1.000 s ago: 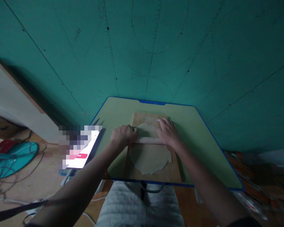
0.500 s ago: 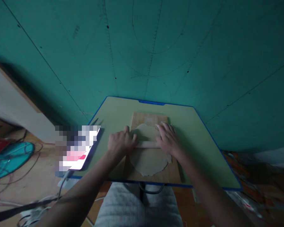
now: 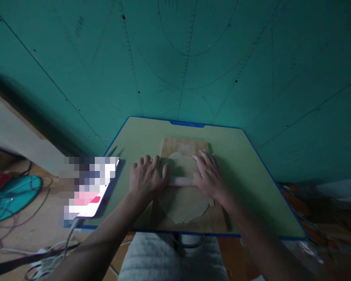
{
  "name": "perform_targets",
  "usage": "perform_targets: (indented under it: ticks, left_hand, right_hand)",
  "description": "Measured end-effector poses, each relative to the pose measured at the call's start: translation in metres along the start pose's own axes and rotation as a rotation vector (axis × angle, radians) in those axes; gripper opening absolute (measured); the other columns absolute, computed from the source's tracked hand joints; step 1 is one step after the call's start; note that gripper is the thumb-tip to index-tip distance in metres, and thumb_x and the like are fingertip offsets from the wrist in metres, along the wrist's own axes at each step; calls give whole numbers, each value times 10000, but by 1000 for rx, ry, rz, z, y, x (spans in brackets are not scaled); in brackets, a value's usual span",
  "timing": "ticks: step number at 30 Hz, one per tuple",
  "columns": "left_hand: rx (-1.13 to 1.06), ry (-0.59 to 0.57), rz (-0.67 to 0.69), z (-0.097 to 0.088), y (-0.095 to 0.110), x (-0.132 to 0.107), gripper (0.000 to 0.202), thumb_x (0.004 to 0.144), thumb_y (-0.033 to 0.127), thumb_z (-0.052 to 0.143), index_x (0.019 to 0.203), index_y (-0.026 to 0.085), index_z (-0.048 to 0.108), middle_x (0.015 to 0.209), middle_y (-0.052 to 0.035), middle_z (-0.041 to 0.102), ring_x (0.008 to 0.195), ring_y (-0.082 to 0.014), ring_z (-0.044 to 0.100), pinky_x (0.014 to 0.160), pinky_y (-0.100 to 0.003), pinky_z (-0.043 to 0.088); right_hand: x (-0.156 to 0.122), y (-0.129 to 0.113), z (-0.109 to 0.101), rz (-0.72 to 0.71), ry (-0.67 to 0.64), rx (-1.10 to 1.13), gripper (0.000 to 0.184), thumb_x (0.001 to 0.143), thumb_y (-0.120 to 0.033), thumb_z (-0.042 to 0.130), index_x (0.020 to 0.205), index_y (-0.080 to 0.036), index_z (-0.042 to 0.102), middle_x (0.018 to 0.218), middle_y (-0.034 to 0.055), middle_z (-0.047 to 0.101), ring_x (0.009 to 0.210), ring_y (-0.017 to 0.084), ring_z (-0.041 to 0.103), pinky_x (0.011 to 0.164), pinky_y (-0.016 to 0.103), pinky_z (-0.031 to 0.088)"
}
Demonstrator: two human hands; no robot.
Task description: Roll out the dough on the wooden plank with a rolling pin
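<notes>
A thin pale rolling pin (image 3: 181,181) lies across a flat round sheet of dough (image 3: 185,203) on a wooden board (image 3: 183,146). My left hand (image 3: 146,177) rests flat on the pin's left end with fingers stretched forward. Over the right end lies my right hand (image 3: 210,176), its fingers also extended. Both palms press down on the pin, and neither hand wraps around it. The board sits on a pale green table with a blue rim (image 3: 253,168).
A lit phone (image 3: 90,187) with a blurred screen lies at the table's left edge, a cable running down from it. A teal wall (image 3: 175,58) stands right behind the table. On the floor at the left are a teal fan (image 3: 8,197) and loose cords.
The rolling pin and both hands have moved toward me over the dough. My left hand's fingers have uncurled and now lie flat.
</notes>
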State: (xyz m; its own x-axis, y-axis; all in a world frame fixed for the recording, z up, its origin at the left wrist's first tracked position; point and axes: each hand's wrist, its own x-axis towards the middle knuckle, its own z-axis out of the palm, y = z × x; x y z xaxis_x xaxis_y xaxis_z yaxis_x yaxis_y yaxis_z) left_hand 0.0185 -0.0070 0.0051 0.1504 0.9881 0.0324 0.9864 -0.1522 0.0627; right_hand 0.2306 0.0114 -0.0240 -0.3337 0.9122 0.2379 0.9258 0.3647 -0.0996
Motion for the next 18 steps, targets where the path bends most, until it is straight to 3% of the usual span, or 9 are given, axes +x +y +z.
perform_targets:
  ticks: [5,10,15,18]
  left_hand:
    - [-15,41,-83,2,3,11,522,983,477,241,1199,142,577,1212,-192,592,1114,-347,548,872,-457,443]
    - [-34,188,-7,9,2,4,510,975,402,313,1360,130,507,1458,-201,461,1406,-382,323,1090,-558,294]
    - [-36,192,37,14,0,-1,535,956,367,347,1396,95,482,1470,-215,448,1427,-394,295,1114,-583,278]
    - [-29,250,83,17,1,-4,548,950,382,368,1404,99,486,1483,-214,430,1445,-401,247,1134,-582,257]
  right_hand:
    - [16,2,1,98,-68,-29,506,880,-240,406,1354,-105,519,1470,183,463,1389,309,370,1151,510,227]
    - [14,0,0,4,-140,-3,554,886,-262,416,1421,-127,465,1533,163,391,1429,287,314,1175,493,190]
    - [12,-5,-5,80,-180,-2,549,885,-237,412,1414,-108,477,1533,178,386,1429,290,320,1177,501,186]
    - [9,-6,-5,-8,-127,6,536,891,-236,411,1404,-109,494,1522,167,407,1427,279,323,1184,470,190]
